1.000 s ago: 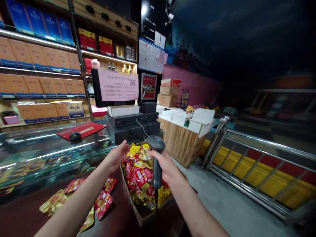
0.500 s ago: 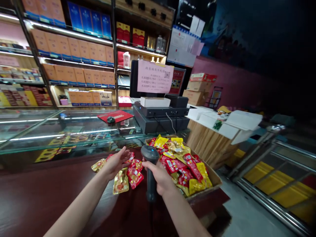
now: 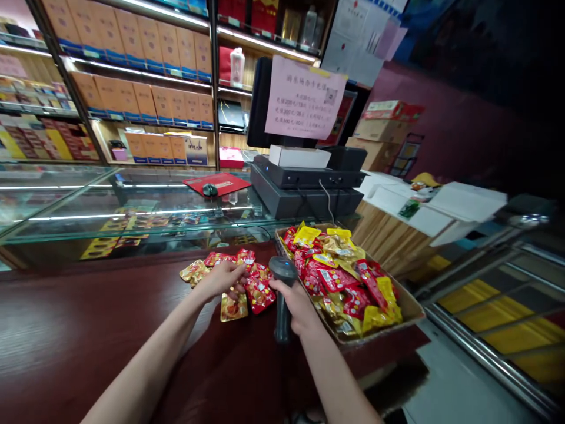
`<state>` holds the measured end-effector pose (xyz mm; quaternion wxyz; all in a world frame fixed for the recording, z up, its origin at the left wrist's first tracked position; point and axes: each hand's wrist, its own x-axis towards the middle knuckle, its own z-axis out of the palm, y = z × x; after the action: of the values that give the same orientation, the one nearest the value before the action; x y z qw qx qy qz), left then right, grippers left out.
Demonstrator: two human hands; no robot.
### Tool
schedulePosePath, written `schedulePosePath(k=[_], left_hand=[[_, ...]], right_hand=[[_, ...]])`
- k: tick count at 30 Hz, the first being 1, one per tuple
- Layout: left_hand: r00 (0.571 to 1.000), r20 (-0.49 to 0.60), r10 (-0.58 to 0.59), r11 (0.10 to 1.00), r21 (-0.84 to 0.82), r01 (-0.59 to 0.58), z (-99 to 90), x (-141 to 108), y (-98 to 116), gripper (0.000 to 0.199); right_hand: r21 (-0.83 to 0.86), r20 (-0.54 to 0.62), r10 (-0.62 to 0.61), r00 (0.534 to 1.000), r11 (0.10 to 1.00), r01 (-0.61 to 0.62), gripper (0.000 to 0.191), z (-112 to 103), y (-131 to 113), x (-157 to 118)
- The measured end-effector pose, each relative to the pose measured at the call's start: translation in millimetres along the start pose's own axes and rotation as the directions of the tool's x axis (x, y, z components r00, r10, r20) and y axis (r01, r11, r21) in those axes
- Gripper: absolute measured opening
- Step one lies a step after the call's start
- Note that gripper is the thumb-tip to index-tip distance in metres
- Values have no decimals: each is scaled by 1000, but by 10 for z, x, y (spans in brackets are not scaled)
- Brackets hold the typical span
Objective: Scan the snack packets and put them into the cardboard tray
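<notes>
One right hand [image 3: 302, 309]: closed around the grip of a dark handheld scanner [image 3: 283, 300], which stood roughly upright, head uppermost, with a small blue light on top. One left hand [image 3: 225, 280]: fingers loosely bent over loose snack packets; whether they pinched one could not be told. Red packets [image 3: 260, 291], several: beneath and just beyond the left hand's fingers, and between that hand and the scanner. Gold packets, two in plain sight: the front gold packet [image 3: 233, 309] directly below the left hand's fingers, the rear gold packet [image 3: 194, 272] just beyond its wrist, to the left. One shallow cardboard box [image 3: 412, 309], heaped with red, yellow and gold packets: just to the right of the right hand and reaching beyond it. One dark red-brown tabletop [image 3: 110, 312]: under both hands, bearing the packets and the box. One glass display case [image 3: 163, 227]: beyond the left hand, wares inside. One red mat [image 3: 229, 184] with a dark computer mouse [image 3: 210, 189] on it: on the glass, farther beyond the left hand. One monitor [image 3: 260, 106], fronted by a pink handwritten sign [image 3: 304, 100]: well beyond the right hand, behind a long white box [image 3: 300, 157] set on dark equipment [image 3: 304, 197].
</notes>
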<state>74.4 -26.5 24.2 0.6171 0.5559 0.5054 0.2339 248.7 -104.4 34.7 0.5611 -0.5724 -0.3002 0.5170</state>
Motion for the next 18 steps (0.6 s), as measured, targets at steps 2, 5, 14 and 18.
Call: schedulePosePath(k=[2,5,14,18], left_hand=[[999,35,-13,1000,29,12,36,10,-52,47],[998,59,-11,998,69,7,80,18,-115,48],[989,125,79,992,-107,-66,-20,-1,-74,43],[992,57,109,986,-134,-101,-93,45,-139,37]], right_hand=[[39,22,44,999,998,-45,29,15,6,16],[131,68,148,987,979,-155,29,38,58,55],[286,222,151,963,934,-213,35,138,177,32],[254,235,75,969,958,-135,29,203,66,-115]])
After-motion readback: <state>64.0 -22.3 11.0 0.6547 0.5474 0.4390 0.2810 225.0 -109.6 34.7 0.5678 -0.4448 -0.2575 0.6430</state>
